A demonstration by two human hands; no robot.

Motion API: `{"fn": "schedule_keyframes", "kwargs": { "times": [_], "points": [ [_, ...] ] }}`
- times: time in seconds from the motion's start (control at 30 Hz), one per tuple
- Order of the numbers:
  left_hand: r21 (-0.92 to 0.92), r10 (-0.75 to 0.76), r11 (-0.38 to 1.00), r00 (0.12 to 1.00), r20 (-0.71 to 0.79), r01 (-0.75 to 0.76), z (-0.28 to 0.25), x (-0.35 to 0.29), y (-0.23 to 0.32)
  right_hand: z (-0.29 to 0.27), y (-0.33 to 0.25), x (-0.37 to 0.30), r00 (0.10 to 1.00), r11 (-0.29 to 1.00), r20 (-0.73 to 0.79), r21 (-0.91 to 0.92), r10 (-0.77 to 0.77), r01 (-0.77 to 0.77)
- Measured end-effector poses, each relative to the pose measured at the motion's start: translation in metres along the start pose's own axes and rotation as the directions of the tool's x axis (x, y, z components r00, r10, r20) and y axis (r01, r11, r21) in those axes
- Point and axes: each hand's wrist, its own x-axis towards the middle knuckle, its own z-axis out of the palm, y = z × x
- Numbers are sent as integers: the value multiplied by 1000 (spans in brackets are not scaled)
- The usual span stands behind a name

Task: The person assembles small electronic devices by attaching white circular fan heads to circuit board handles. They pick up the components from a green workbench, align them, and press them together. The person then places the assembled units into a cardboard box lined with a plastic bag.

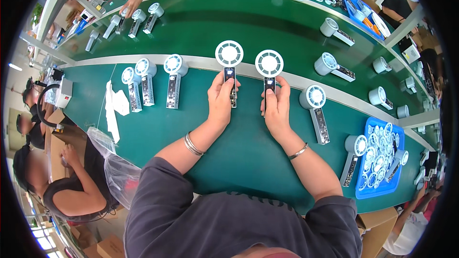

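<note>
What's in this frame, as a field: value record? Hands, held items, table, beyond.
Left hand: grips round-headed unit by its handle
Right hand: grips second unit by its handle
Held pair: apart, side by side, white slotted heads at the far end, dark boards visible on handles
Table, left: three similar units; white cloth or paper
Table, right: two similar units; blue tray holding white rings
Beyond: green surface with more units; another person's hand, upper left

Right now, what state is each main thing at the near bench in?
Left hand, closed on a device.
Right hand, closed on another device.
Both devices, circuit boards exposed.
Left trio of devices, boards exposed.
Blue tray, loaded with white rings.
White sheet, creased.
Clear plastic, crumpled.
</note>
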Motion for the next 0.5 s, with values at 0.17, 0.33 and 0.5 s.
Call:
{"fn": "schedule_keyframes", "kwargs": {
  "times": [0.17, 0.33, 0.5],
  "points": [
    [11, 6, 1000, 999, -33, -5, 4, 0, 2, 1, -6, 0, 999, 999, -48, 32, 10, -8],
    [-25, -24, 999, 1000, -20, 23, 1, 0, 1, 2, -4, 1, 999, 999, -43, 39, 19, -18],
    [-11, -29, 1000, 999, -36, 29, 0, 1, 0, 0, 1, 0, 999, 1000, -33, 7, 0, 0]
  ]
}}
